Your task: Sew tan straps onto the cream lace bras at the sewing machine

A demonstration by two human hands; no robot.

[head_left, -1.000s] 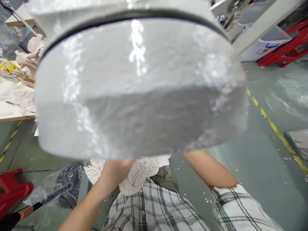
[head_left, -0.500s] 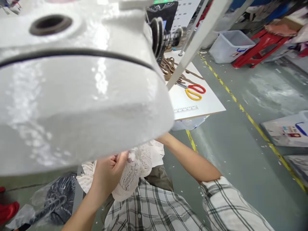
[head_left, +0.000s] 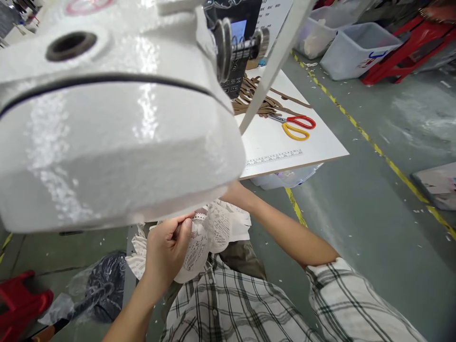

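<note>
A white lace bra (head_left: 194, 247) with moulded cups hangs below the head of a white sewing machine (head_left: 124, 156), over my lap. My left hand (head_left: 167, 247) is closed on its upper lace edge, thumb and fingers pinched together. Only the wrist and back of my right hand (head_left: 237, 194) show, close to the bra's far side. The machine head covers its fingers, so its grip cannot be seen. Ruffled pale fabric (head_left: 137, 251) sticks out left of my left hand. The needle area is hidden behind the machine head.
Scissors with red and yellow handles (head_left: 297, 127) lie on the white tabletop (head_left: 320, 147) beside brown straps (head_left: 263, 102) and a ruler scale (head_left: 274, 157). A slanted metal post (head_left: 272, 71) rises there. Plastic bins (head_left: 356, 52) and a red stool (head_left: 406, 47) stand on the floor.
The camera view has shifted, so the machine head sits higher and slightly left. My left hand keeps hold of the bra, with more of its lace edge now showing.
</note>
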